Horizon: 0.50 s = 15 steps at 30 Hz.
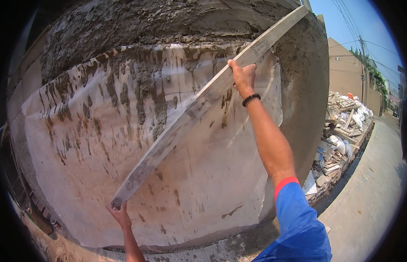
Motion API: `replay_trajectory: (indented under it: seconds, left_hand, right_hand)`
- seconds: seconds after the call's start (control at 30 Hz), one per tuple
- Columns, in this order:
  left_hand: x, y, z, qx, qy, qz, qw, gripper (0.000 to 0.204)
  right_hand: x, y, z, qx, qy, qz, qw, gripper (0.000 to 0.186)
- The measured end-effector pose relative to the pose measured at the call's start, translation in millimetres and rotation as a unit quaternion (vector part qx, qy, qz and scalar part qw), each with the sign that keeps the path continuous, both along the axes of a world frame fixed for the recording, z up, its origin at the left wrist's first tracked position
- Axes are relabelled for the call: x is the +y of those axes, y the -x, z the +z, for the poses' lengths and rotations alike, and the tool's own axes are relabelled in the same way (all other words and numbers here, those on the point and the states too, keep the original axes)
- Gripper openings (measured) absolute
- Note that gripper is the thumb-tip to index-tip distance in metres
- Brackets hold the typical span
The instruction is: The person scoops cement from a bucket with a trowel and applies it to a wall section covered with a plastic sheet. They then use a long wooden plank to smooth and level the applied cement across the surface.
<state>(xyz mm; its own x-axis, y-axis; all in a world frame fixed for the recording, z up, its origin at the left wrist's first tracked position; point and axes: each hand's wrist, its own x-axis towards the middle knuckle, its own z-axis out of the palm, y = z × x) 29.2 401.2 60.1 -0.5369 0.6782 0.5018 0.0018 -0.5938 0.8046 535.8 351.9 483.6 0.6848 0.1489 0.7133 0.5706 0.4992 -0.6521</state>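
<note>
A long flat straightedge board (199,105), grey with dried cement, runs slantwise from lower left to upper right across a wall. My right hand (243,78) grips it high up, past the middle, wrist wearing a black bead bracelet. My left hand (120,214) holds its lower end from beneath. Behind the board hangs a white sheet (203,183) streaked with wet cement drips, covering the lower wall. Above the sheet the wall carries rough wet grey plaster (138,22).
A heap of rubble, broken boards and white sacks (341,131) lies along the wall at the right. A paved lane (374,192) runs past it, with buildings and overhead wires beyond. Cement-spattered ground lies at the wall's foot.
</note>
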Motion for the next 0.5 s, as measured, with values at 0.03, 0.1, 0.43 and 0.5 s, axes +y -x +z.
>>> replay_trajectory:
  seconds: [0.03,0.1,0.43,0.5]
  left_hand:
    - [5.3,9.1,-3.4,0.037,0.017,-0.002,0.999,0.069]
    - [9.1,16.3,-12.6,0.116,0.038,0.033,0.992,0.073]
    - [26.4,-15.5,-17.5,0.264,0.099,0.181,0.942,0.071]
    - [31.6,-15.7,-21.8,0.319,0.092,0.225,0.916,0.072]
  right_hand:
    - [3.8,3.5,2.1,-0.011,-0.005,-0.017,1.000,0.075]
    - [-3.7,25.4,3.0,0.012,0.021,0.053,0.998,0.074]
    - [7.6,24.0,-3.6,-0.110,0.035,-0.120,0.986,0.104]
    - [4.3,23.4,-5.8,-0.123,0.071,-0.108,0.984,0.103]
